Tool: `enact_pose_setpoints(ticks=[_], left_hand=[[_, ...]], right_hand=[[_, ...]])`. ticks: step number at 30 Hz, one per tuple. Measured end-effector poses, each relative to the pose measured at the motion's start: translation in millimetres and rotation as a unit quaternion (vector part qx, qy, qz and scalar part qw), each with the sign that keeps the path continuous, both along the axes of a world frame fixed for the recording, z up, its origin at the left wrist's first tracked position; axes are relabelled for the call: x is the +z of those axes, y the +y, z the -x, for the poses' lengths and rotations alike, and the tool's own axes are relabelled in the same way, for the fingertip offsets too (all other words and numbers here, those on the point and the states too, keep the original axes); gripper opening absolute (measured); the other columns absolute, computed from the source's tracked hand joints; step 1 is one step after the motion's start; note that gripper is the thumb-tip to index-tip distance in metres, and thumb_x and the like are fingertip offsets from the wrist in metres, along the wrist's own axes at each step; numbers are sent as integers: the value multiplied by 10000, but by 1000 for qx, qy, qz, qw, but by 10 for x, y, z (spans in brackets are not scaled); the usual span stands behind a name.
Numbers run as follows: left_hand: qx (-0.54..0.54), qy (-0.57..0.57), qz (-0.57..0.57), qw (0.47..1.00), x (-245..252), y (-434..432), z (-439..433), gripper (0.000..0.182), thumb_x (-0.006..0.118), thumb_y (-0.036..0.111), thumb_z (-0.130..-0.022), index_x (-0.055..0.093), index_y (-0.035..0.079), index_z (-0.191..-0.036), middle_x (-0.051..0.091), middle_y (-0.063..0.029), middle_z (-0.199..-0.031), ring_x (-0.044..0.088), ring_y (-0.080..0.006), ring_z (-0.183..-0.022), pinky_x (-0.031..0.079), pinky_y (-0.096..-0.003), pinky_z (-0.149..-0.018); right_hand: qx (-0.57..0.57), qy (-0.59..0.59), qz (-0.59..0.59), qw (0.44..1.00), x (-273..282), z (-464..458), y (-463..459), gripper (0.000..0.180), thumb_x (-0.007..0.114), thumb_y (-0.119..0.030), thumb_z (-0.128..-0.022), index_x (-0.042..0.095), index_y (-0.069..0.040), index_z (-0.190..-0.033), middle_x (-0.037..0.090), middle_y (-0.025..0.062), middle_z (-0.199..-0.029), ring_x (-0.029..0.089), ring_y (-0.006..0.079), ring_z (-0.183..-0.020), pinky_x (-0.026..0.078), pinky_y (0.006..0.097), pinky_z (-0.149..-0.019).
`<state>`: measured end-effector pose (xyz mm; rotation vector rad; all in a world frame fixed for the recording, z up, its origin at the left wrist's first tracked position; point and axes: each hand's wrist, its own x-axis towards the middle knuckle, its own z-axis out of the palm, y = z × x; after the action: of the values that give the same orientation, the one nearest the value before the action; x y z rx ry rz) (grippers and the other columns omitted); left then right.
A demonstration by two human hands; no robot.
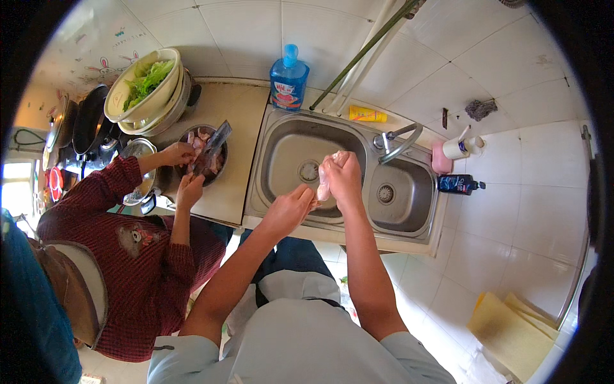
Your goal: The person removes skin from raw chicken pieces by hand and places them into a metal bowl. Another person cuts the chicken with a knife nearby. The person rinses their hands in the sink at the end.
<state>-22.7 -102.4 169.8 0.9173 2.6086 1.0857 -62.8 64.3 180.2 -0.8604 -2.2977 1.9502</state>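
Over the larger basin of the steel sink (283, 139), both of my hands grip one piece of raw meat (324, 186), pale pink and probably poultry. My right hand (343, 175) is wrapped around its upper part. Lower down, my left hand (290, 209) pinches the end nearer to me. Part of the piece is hidden behind my fingers. Beneath it, the basin's drain strainer (309, 170) shows to the left of the meat. A curved metal faucet (403, 144) stands to the right, between the two basins.
At left, a co-worker in a red sweater (129, 240) holds a cleaver (218, 139) over a bowl of meat pieces (218, 161). Behind sit stacked basins (168, 103) with lettuce (148, 84). A blue soap bottle (289, 81) and yellow tube (367, 114) line the sink's back.
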Motion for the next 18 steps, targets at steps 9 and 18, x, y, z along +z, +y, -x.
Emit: enact_pose_setpoints(ticks=[9,18], left_hand=[[13,-94,-238,967,-115,25,-51,131,574,88,-993,647,-20,-1007,510,-140,-1125,602,-250,-950,513,-353,-772],[97,-369,-657,650,73,339,101,340,416,269,-1102,620,9,-1024,575,-84,-1130,543,-212,-1134,452,-323,-892]], right_hand=[[8,12,137,991,84,15,31,208,685,-151,-925,567,-7,-1019,642,74,-893,639,144,-781,530,317,-684],[-79,-24,291,953,199,-27,-105,174,638,-255,-967,586,-126,-863,588,-1,-742,570,103,-613,412,270,-462]])
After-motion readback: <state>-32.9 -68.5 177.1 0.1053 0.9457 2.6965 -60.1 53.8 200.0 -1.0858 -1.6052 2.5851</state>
